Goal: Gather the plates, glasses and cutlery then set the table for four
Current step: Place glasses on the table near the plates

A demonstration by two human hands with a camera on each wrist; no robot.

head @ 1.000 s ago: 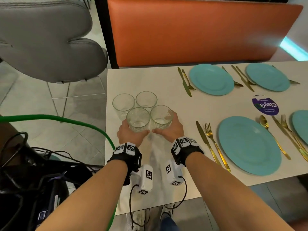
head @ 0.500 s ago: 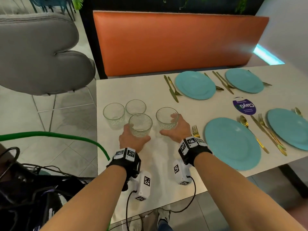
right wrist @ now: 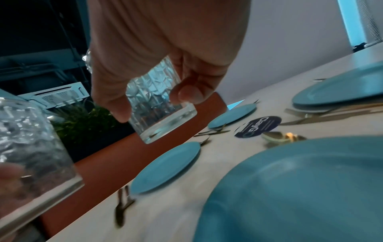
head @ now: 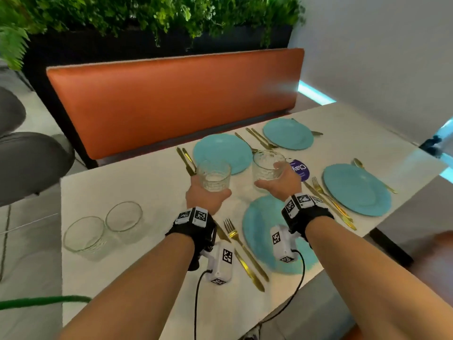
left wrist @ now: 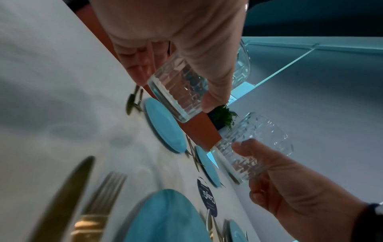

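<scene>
A long orange bench back [head: 176, 101] runs under a planter of green foliage [head: 147, 13], with a pale wall [head: 380, 57] to the right. Before it stands the white counter [head: 137, 173], its long side running along the bench. Four teal plates [head: 356, 190] lie flat on it, gold cutlery [head: 245, 249] beside each, handles pointing across the counter toward the seats. Two empty glasses [head: 103, 231] stand upright, touching, near the counter's left edge. The left hand [head: 206, 197] wraps around a ribbed glass [head: 213, 175], held upright, mouth up, above the counter near the far left plate. The right hand [head: 282, 182] grips a second ribbed glass [head: 268, 168], also upright, above the counter's middle, near a round purple coaster [head: 300, 169].
</scene>
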